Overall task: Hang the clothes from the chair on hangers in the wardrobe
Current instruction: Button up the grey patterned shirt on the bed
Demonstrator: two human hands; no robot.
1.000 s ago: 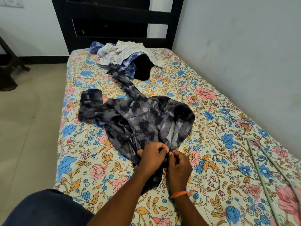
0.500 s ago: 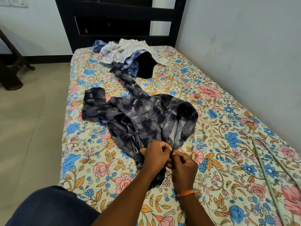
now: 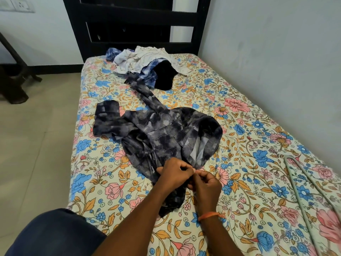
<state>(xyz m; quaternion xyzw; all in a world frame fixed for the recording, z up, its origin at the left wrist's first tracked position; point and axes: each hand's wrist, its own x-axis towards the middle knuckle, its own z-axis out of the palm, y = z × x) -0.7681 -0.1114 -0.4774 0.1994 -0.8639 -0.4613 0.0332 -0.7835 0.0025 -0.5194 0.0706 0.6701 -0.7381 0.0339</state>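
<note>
- Dark patterned shirt (image 3: 156, 133) is lying crumpled at mid-bed on the floral bedsheet (image 3: 239, 163).
- Left hand (image 3: 174, 175) and right hand (image 3: 206, 185) are touching at 6 o'clock of the shirt; each grip is pinching its near edge.
- Pile of clothes (image 3: 144, 61) is lying at 12 o'clock, by the black headboard (image 3: 132, 15).
- Grey hanger (image 3: 302, 193) is lying at 3 o'clock, well apart from the shirt.
- Orange wristband (image 3: 210, 216) is circling the right wrist.

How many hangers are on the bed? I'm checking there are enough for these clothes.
1 in view: a pale hanger lies on the bed near its right edge, right of both hands. Others may be out of frame.
</note>
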